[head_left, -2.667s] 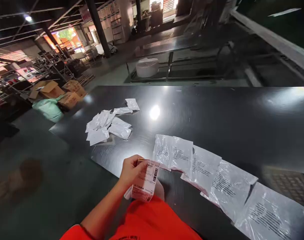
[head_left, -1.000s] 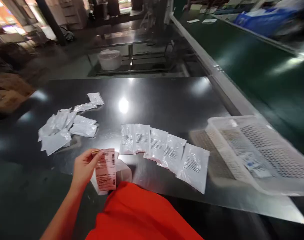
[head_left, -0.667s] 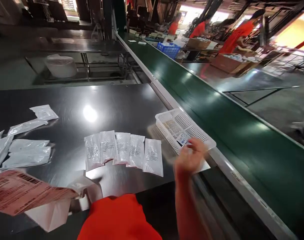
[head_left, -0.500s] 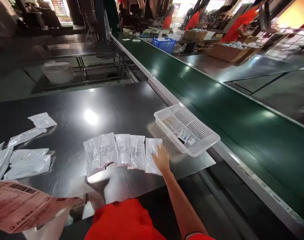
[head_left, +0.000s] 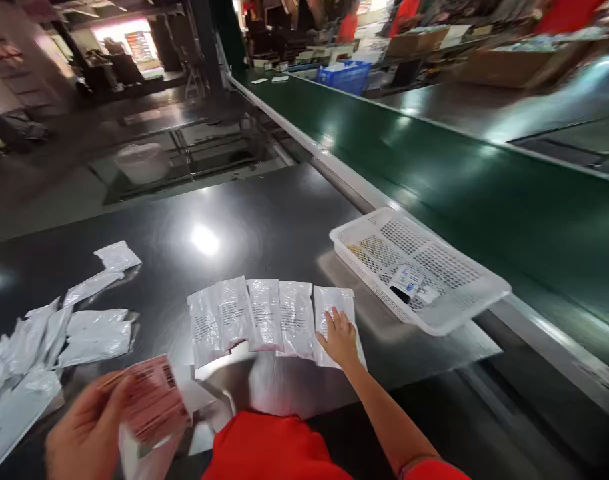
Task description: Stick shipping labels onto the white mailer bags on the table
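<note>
My right hand lies flat with fingers spread on the rightmost clear plastic pouch of a row of overlapping printed pouches on the dark shiny table. At the lower left, blurred by motion, my left hand grips a pink label sheet with barcodes. A white paper piece hangs below that sheet. My orange shirt fills the bottom middle.
A white perforated plastic basket with small packets stands to the right of the row. Loose white pouches lie scattered at the left. A green conveyor belt runs along the right. People in orange work far back.
The view swung right from the pouch pile to the basket. My right hand came from near the basket down onto the rightmost pouch. My left hand brought the label sheet back into view.
</note>
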`<state>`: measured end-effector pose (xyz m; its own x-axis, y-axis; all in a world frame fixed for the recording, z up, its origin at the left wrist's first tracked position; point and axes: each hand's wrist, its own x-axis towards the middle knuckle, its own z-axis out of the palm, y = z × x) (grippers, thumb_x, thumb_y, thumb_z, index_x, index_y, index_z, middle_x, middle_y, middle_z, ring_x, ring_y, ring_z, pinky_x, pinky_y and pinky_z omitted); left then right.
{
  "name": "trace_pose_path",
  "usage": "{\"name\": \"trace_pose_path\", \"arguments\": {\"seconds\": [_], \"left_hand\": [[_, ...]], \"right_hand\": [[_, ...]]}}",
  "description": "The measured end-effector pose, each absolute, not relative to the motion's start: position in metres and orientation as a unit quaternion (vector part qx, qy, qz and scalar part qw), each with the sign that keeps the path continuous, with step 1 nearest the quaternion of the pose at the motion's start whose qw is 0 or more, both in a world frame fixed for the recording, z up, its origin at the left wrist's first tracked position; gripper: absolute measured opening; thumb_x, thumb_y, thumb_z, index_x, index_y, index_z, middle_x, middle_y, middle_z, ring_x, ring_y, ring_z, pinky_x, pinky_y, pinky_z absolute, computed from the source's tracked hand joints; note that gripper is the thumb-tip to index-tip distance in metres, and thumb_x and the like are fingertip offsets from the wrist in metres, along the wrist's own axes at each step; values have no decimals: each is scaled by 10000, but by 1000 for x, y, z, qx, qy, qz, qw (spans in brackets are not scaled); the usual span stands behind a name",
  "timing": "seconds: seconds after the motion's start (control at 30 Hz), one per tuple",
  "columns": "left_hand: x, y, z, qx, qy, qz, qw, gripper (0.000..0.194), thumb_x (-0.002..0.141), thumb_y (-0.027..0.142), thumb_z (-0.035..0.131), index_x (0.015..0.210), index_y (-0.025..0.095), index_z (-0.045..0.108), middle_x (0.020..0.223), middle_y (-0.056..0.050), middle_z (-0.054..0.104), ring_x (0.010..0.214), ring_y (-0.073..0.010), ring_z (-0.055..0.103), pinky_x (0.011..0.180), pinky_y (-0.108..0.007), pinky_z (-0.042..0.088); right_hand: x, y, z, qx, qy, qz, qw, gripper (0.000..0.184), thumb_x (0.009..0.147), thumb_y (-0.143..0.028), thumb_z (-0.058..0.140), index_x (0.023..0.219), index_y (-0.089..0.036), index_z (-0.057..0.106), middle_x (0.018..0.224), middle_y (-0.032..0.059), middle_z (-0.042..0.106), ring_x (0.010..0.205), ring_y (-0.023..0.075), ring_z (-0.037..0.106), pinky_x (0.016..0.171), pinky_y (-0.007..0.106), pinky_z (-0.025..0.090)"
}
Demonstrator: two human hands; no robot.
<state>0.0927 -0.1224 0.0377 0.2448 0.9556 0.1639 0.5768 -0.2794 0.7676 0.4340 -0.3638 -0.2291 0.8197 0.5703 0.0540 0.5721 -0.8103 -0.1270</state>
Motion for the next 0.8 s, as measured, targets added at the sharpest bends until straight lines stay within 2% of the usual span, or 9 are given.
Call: {"name": "trace_pose_path", "arguments": {"seconds": [0.07, 0.1, 0.2, 0.3, 0.4, 0.5, 0.6, 0.7, 0.8], "left_hand": [[97, -131, 41, 733, 510, 289, 346, 440, 728, 615, 658, 807, 188, 730, 803, -43, 742, 733, -227, 676, 641, -306, 547], [103, -136, 41, 735, 498, 269, 374, 409, 722, 599, 660, 766, 199, 735, 775, -36, 743, 721, -226, 674, 634, -288, 539], [125, -154, 36, 742, 467, 231, 421, 334, 772, 522, 623, 722, 208, 727, 687, -18, 720, 639, -194, 648, 578, -244, 502], [134, -170, 33, 749, 441, 214, 445, 320, 811, 481, 591, 705, 205, 712, 639, -8, 693, 580, -173, 612, 535, -227, 472], [129, -179, 33, 751, 428, 202, 461, 315, 813, 477, 597, 709, 204, 716, 631, -7, 691, 579, -176, 608, 535, -233, 475], [122, -180, 32, 733, 451, 201, 468, 340, 784, 514, 624, 702, 200, 726, 578, 0, 667, 548, -181, 595, 511, -240, 471], [120, -181, 30, 731, 466, 207, 453, 368, 775, 528, 623, 654, 191, 713, 555, 10, 640, 539, -168, 571, 494, -227, 440], [115, -181, 28, 761, 449, 212, 418, 410, 778, 502, 614, 525, 180, 619, 503, 21, 582, 501, -139, 512, 471, -209, 376], [100, -171, 21, 775, 420, 228, 413, 410, 788, 536, 567, 584, 188, 642, 535, 19, 613, 521, -154, 552, 503, -222, 390]], "right_hand": [[425, -341, -204, -956, -254, 18, 146, 503, 866, -421, 444, 1247, -131, 598, 1400, 225, 497, 1357, 410, 351, 1057, 599, 304], [414, -328, -185, -945, -246, 47, 212, 493, 866, -445, 445, 1211, -137, 615, 1342, 233, 541, 1315, 411, 405, 1034, 601, 335], [360, -293, -114, -793, -333, 195, 472, 476, 900, -483, 412, 1246, -201, 577, 1243, 153, 618, 1136, 289, 576, 962, 463, 458], [297, -269, -47, -593, -417, 313, 613, 466, 845, -517, 564, 1223, -245, 579, 1120, 75, 665, 1017, 218, 607, 912, 364, 480], [261, -257, -12, -547, -383, 350, 656, 315, 773, -460, 683, 980, -225, 653, 878, 17, 657, 829, 170, 594, 772, 291, 482], [251, -256, -8, -564, -341, 364, 658, 234, 784, -438, 679, 777, -205, 652, 688, -18, 589, 668, 134, 527, 635, 257, 437], [250, -259, -16, -573, -335, 339, 667, 252, 805, -460, 665, 806, -211, 698, 671, -10, 613, 634, 134, 524, 600, 258, 430], [250, -262, -16, -565, -338, 289, 695, 237, 832, -449, 653, 801, -232, 745, 736, 18, 674, 687, 152, 590, 648, 278, 475], [263, -266, -4, -526, -335, 259, 738, 167, 788, -412, 725, 769, -252, 769, 789, 30, 698, 750, 166, 636, 692, 292, 510]]}}
